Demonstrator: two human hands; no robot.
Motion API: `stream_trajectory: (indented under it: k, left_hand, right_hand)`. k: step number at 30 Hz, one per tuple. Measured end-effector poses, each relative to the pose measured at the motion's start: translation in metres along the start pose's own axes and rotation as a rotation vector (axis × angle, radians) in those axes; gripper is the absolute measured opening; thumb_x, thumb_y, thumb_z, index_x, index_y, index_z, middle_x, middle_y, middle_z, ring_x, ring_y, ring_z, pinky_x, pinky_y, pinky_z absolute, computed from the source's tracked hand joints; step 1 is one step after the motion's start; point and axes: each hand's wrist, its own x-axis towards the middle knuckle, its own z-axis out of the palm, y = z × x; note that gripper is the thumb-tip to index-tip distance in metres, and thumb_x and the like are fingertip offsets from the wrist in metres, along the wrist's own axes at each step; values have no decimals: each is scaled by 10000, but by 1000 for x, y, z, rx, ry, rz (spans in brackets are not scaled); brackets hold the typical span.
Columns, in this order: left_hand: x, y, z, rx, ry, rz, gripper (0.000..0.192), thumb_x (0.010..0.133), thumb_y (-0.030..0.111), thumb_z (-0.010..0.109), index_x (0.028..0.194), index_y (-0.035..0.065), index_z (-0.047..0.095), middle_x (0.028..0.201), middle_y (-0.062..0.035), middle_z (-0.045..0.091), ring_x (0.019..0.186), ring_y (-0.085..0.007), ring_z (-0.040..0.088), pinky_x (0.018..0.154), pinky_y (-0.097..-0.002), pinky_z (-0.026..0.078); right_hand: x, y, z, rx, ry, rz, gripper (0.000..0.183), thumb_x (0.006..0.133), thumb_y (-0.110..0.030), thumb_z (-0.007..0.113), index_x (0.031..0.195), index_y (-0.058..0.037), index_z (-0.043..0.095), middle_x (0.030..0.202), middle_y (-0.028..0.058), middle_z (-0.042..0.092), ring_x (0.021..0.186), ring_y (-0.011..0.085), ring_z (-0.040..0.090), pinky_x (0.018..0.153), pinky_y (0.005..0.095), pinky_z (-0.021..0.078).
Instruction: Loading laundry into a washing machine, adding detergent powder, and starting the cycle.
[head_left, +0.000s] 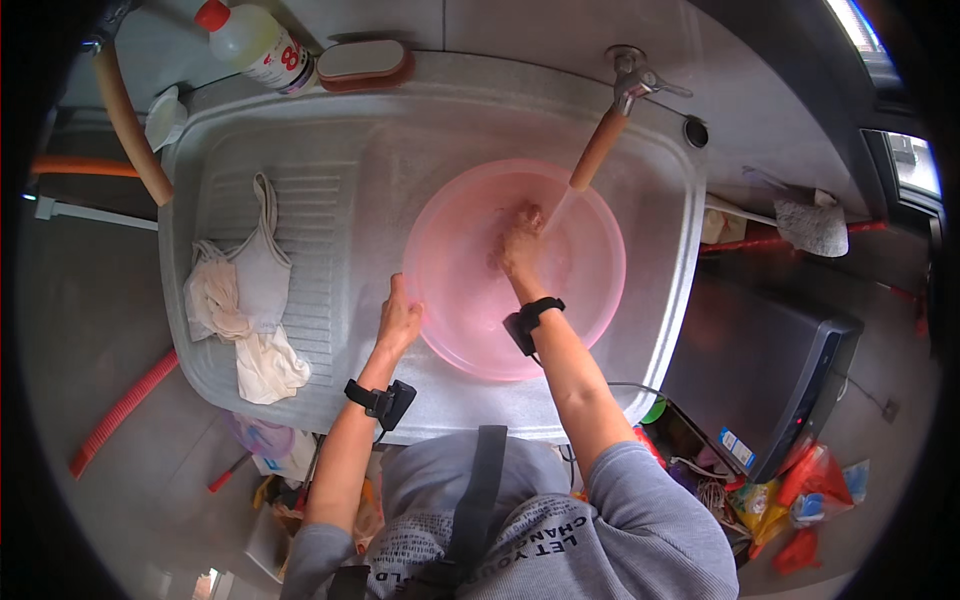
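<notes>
A pink translucent plastic basin (465, 330) stands in the right part of a grey laundry sink (382, 150). Water runs into it from the short brown hose (598, 150) on a wall tap (634, 79). My right hand (521, 244) is inside the basin beside the stream, its fingers blurred by water, so whether it holds anything is unclear. With my left hand (403, 315) I touch the basin's left rim, the thumb side against it. On the ribbed washboard at the left lie a light camisole (262, 281), a beige cloth (217, 296) and a cream cloth (270, 367).
A red-capped bottle (259, 49) and a scrubbing brush (365, 64) stand on the sink's back ledge. Another brown hose (131, 124) hangs at the left corner. Right of the sink are a dark appliance (757, 367) and plastic bags (814, 480); a red corrugated hose (124, 412) is lower left.
</notes>
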Motion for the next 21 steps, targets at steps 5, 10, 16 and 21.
stream_trajectory:
  k: [5,10,16,21]
  left_hand:
    - [-2,-1,0,-34,-19,24,419,763,20,470,1158,59,336,1016,-229,576,928,-397,575,806,-422,449]
    - [19,-21,17,-73,-17,125,485,753,12,477,1217,9,337,1170,-211,489,1079,-325,496,911,-375,400]
    - [35,-65,-2,-251,-111,86,401,875,150,484,1224,-26,392,1150,-141,504,1029,-233,497,884,-346,406]
    - [11,-7,-7,-372,-124,122,269,872,177,500,1098,35,465,897,-42,536,808,-134,530,603,-304,471]
  right_hand:
    - [-15,-55,-7,-152,-534,-362,616,707,-98,546,1293,-62,359,1342,165,315,1241,331,303,984,500,296]
    - [-87,-5,15,-209,-874,-712,493,769,-66,437,1261,-55,415,1331,149,377,1225,307,370,978,429,345]
    - [-109,44,-113,-643,-1091,-334,478,829,-175,398,1303,-114,398,1334,95,387,1274,291,299,995,509,280]
    - [-86,88,-177,-800,-176,-244,548,822,-209,502,1329,-93,329,1363,174,307,1299,346,213,1017,474,265]
